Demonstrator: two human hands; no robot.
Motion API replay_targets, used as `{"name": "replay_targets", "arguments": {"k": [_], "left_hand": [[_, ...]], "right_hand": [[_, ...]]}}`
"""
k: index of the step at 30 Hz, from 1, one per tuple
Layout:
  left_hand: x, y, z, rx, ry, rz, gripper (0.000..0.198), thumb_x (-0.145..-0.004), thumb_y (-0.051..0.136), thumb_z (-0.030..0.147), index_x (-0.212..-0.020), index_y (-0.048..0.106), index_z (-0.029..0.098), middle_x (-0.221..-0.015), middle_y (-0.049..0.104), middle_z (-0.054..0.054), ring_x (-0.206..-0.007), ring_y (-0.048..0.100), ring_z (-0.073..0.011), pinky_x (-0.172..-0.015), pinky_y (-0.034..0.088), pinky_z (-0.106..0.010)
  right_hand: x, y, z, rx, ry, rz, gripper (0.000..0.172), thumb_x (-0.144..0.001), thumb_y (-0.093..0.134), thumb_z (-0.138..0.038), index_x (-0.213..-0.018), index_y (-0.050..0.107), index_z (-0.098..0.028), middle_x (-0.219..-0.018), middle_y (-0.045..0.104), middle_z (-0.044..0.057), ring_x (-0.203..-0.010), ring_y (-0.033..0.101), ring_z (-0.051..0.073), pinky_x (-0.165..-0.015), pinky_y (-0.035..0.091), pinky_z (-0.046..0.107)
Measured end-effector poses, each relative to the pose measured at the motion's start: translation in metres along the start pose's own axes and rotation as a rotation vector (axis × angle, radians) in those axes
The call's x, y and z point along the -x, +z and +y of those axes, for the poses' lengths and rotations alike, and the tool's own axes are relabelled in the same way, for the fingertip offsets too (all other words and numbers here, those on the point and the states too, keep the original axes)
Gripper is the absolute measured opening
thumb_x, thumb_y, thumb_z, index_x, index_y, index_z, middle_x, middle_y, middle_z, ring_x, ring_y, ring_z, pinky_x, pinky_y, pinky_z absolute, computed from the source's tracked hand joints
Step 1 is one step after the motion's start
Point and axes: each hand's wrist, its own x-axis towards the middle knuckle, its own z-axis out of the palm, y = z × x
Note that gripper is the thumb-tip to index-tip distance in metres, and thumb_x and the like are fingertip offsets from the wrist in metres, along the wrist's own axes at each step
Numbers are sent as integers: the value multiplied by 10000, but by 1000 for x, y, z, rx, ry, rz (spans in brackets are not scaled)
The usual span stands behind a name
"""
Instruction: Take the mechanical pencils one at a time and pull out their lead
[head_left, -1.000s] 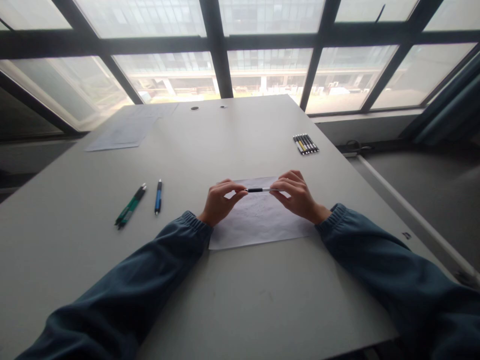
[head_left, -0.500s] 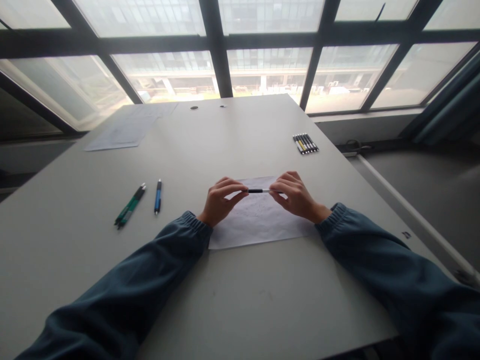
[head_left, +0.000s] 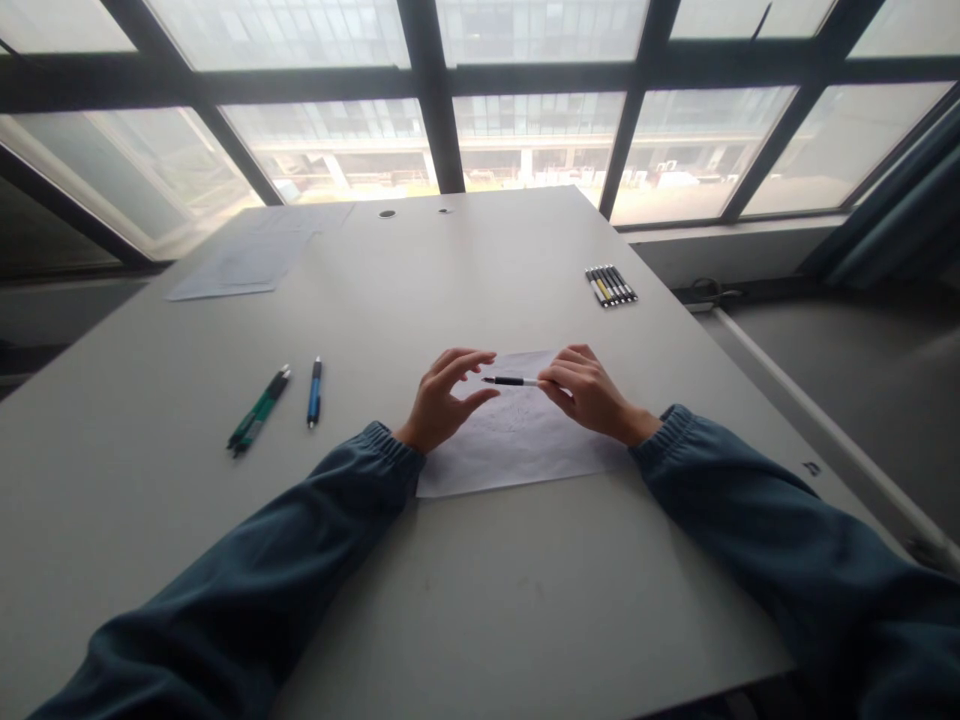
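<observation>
A pen (head_left: 511,381) with a black grip and a white barrel is held level above a sheet of paper (head_left: 525,455). My right hand (head_left: 589,390) pinches its barrel between thumb and fingers, hiding the rear end. The tip points left, into the gap between the thumb and fingers of my left hand (head_left: 448,395). That hand is open, its fingertips apart from the pen. Faint marks show on the paper, which lies on the table beneath both hands.
Green pens (head_left: 259,412) lie at the left, with a blue pen (head_left: 314,392) beside them. Toward the far right edge, several pens (head_left: 611,286) rest in a neat row. More paper sheets (head_left: 240,262) lie at the back left of the white table (head_left: 465,610), before the windows.
My left thumb and fingers have spread apart and let go of the pen's tip end, which is now bare. My right hand keeps its hold in nearly the same place.
</observation>
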Motion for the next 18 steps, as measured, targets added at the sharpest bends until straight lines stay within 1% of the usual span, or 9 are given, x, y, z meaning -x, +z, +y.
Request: {"name": "replay_targets", "arguments": {"k": [1, 2, 3, 5, 7, 9, 11, 13, 18], "left_hand": [[1, 0, -1, 4, -20, -1, 530, -814, 813, 396, -1274, 621, 216, -1110, 683, -90, -872, 633, -165, -732, 526, -295], [1, 1, -2, 4, -45, 0, 544, -824, 798, 428, -1283, 606, 207, -1101, 672, -89, -867, 627, -165, -728, 518, -294], [2, 1, -2, -2, -75, 0, 483, -860, 756, 451, -1246, 614, 198, -1055, 668, -79, -852, 620, -163, -723, 506, -292], [2, 0, -3, -22, -133, -23, 308, -970, 595, 471, -1051, 658, 181, -893, 650, -46, -798, 601, -157, -712, 477, -287], [3, -1, -4, -30, -168, -69, 432, -1038, 434, 479, -809, 635, 173, -742, 610, -26, -722, 575, -151, -700, 451, -287], [3, -1, -3, -24, -182, -111, 538, -1054, 374, 489, -666, 574, 173, -649, 572, -15, -658, 550, -144, -683, 430, -286], [2, -1, -1, -18, -187, -130, 546, -1048, 407, 477, -617, 548, 172, -610, 556, -5, -620, 537, -135, -666, 416, -280], [2, -1, 0, -15, -178, -136, 509, -1034, 467, 446, -616, 558, 171, -606, 564, 0, -614, 542, -131, -663, 414, -274], [1, 1, 0, -24, -143, -114, 384, -995, 567, 410, -698, 635, 177, -674, 637, -16, -672, 586, -145, -691, 457, -281]], "right_hand": [[0, 0, 0, 4, 2, 7, 185, -1019, 529, -273, -871, 615, -202, -798, 686, 33, -767, 564, 184, -879, 393, 393], [0, 0, 0, 8, 4, 13, 186, -1018, 530, -274, -869, 615, -202, -795, 686, 33, -767, 565, 184, -881, 393, 394], [0, 0, 0, 13, 6, 20, 188, -1018, 532, -277, -867, 615, -203, -793, 685, 33, -768, 565, 185, -883, 393, 395], [0, 0, 0, 19, 7, 31, 189, -1017, 536, -281, -864, 616, -204, -789, 686, 33, -768, 566, 187, -887, 393, 395], [0, -1, 0, 23, 2, 33, 187, -1015, 542, -286, -865, 618, -204, -791, 689, 33, -767, 566, 187, -889, 393, 395], [-1, -2, -1, 25, -7, 25, 179, -1014, 546, -287, -874, 620, -203, -801, 696, 34, -768, 569, 186, -893, 392, 395], [-1, -2, -1, 29, -16, 12, 169, -1013, 549, -285, -885, 622, -202, -809, 703, 34, -775, 574, 188, -900, 390, 398], [-1, -2, -1, 34, -23, 2, 162, -1013, 551, -281, -891, 622, -202, -813, 707, 33, -781, 579, 188, -902, 389, 400], [-1, -2, 0, 45, -29, 5, 165, -1012, 554, -277, -886, 623, -196, -803, 710, 31, -776, 581, 185, -885, 395, 398]]}}
